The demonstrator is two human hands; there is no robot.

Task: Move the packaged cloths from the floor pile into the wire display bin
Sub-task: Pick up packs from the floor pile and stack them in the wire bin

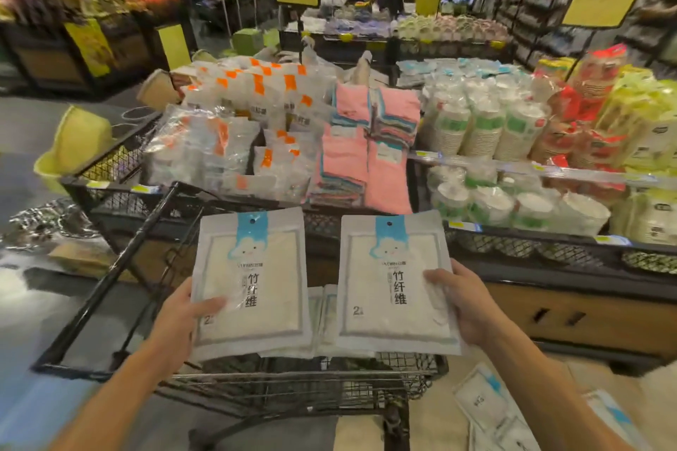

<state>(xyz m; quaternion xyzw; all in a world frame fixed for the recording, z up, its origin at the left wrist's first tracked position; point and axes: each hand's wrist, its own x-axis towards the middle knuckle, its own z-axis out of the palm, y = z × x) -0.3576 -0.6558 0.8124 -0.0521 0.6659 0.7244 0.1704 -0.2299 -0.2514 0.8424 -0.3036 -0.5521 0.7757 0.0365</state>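
From the head camera, the left hand (183, 318) pinches one packaged cloth (252, 282) by its lower left edge, thumb on the front. The right hand (465, 304) grips a second packaged cloth (392, 282) at its right side. Both packs are held upright above the wire display bin (293, 388), where more packs (322, 318) lie. Others (487, 410) rest on the floor at lower right.

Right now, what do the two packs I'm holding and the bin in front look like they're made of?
Left pack and right pack: seemingly glossy plastic film, glare and creases showing, pale cloth inside. Bin: black wire mesh, probably painted metal.
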